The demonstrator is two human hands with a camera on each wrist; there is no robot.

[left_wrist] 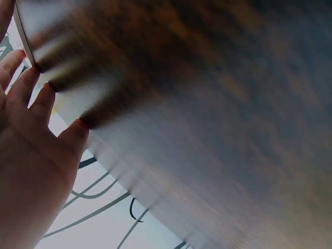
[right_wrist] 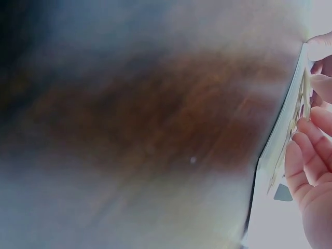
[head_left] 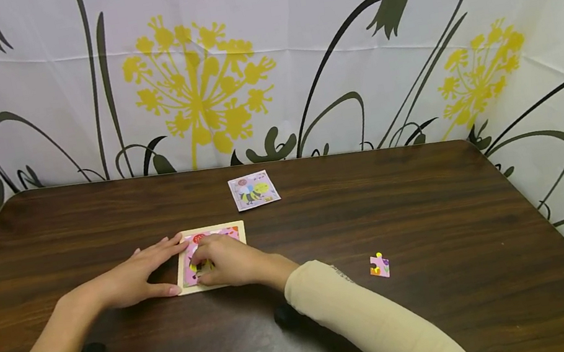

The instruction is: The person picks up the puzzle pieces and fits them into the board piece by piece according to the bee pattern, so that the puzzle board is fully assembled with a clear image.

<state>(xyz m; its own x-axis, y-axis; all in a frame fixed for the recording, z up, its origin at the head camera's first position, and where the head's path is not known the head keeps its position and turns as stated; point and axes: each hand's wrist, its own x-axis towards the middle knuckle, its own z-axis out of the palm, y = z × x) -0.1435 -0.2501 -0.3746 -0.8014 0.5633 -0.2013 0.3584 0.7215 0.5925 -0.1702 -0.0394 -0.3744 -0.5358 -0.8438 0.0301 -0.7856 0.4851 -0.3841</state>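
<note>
A small puzzle board with a pale frame and a pink picture lies on the dark wooden table. My left hand lies flat beside it, fingers straight against its left edge and thumb along the near edge. My right hand sits on top of the board, its fingers curled over a puzzle piece in the picture. In the left wrist view the left hand spreads on the table by the board's edge. The right wrist view shows bent fingers against the board's rim.
A loose pink puzzle piece lies on the table to the right of my right forearm. A small picture card with a bee lies beyond the board. A flower-printed curtain hangs behind the table.
</note>
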